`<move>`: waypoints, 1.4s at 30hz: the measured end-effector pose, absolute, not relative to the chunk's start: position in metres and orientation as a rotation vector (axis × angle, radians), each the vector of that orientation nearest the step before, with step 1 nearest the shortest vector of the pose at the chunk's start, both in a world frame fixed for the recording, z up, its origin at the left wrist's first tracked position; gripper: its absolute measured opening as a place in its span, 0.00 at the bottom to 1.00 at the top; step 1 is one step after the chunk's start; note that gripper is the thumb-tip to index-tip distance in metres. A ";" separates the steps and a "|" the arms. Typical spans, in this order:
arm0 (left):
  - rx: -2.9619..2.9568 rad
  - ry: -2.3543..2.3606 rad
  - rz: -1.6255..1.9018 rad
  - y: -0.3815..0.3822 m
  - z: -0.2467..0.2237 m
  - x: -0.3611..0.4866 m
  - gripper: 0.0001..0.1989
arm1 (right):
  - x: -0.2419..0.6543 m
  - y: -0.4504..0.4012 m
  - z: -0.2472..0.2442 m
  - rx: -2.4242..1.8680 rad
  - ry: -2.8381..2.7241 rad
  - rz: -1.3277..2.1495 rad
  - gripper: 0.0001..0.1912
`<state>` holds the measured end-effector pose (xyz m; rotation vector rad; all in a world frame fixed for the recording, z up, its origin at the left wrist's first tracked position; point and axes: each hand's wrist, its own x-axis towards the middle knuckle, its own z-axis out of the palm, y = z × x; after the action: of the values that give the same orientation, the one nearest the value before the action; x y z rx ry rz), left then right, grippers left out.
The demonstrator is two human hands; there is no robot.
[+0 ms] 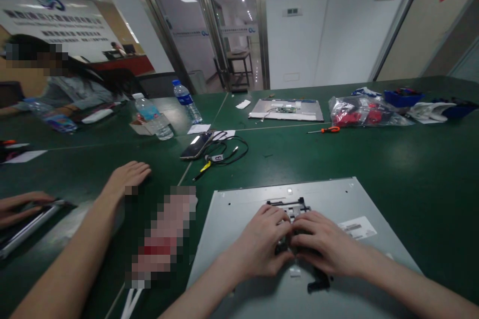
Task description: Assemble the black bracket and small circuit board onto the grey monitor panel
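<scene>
A flat grey metal panel point(239, 219) lies on the green table in front of me, with a white label point(358, 228) on its right half. My left hand point(264, 239) and my right hand point(324, 239) meet over the panel's middle, fingers curled around small metal and black parts there. What exactly the fingertips grip is hidden. Behind the hands shows a black bracket point(286, 203); a black piece point(318, 286) sticks out below my right hand.
Another person's arm point(93, 229) rests on the green table point(422, 159) at left. Farther back are a phone point(196, 145), black cables point(245, 152), bottles point(186, 101), a thin board point(286, 109), an orange screwdriver point(329, 130) and a plastic bag point(366, 111) with red items.
</scene>
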<state>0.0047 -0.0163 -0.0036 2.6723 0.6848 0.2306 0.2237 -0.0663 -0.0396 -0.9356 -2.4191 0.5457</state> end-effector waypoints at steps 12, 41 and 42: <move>2.643 0.660 0.192 -0.015 0.000 0.004 0.21 | 0.224 -0.069 -0.044 -0.957 -2.397 0.513 0.09; 2.629 0.593 0.250 -0.011 -0.001 0.005 0.18 | 0.228 -0.069 -0.040 -1.001 -2.372 0.515 0.09; 2.632 0.591 0.252 -0.010 -0.001 0.006 0.17 | 0.228 -0.069 -0.040 -0.998 -2.370 0.503 0.08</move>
<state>0.0055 -0.0103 -0.0010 2.6315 0.5913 0.2523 0.2276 -0.0691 -0.0403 -0.9979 -2.3703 0.5027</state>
